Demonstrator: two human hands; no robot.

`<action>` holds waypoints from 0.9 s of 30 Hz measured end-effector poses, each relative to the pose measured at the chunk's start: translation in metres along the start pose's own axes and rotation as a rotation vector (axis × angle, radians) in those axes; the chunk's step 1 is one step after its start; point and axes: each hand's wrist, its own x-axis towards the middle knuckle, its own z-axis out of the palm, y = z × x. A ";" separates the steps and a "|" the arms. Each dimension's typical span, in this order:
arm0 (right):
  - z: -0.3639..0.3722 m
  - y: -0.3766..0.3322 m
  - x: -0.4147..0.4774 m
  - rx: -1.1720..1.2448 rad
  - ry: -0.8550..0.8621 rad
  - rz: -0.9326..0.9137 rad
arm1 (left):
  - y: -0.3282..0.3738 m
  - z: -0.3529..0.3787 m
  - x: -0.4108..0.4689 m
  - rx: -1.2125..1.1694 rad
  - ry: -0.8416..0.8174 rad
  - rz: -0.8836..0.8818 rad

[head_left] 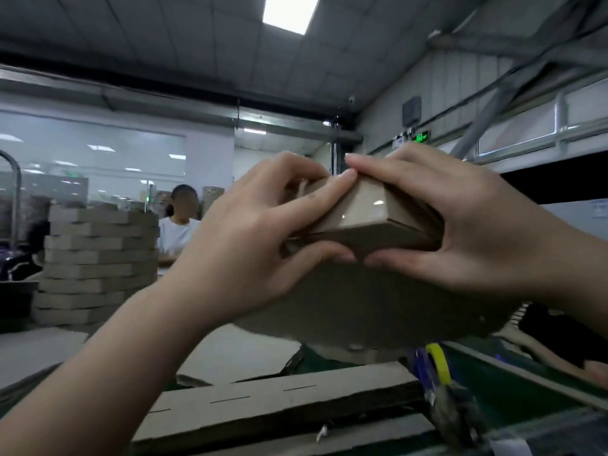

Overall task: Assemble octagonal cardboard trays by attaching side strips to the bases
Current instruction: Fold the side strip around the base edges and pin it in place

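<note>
I hold a brown cardboard tray (362,304) tilted up in front of me, its flat base facing down toward the camera. A shiny taped side strip (368,209) runs along its far upper edge. My left hand (250,245) grips that edge from the left, fingers curled over the top and thumb beneath. From the right, my right hand (460,225) pinches the same strip, fingers on top and thumb under it. The two thumbs nearly touch below the strip.
Flat slotted side strips (279,409) and cardboard bases (230,353) lie on the green belt (513,373) below. A blue tape dispenser with yellow tape (434,360) sits at the right. A tall stack of finished trays (95,261) stands at the left, a person (179,225) behind it.
</note>
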 end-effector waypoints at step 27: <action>0.439 0.283 -0.036 -0.571 -0.166 -0.282 | -0.198 0.338 -0.258 0.003 -0.326 -0.578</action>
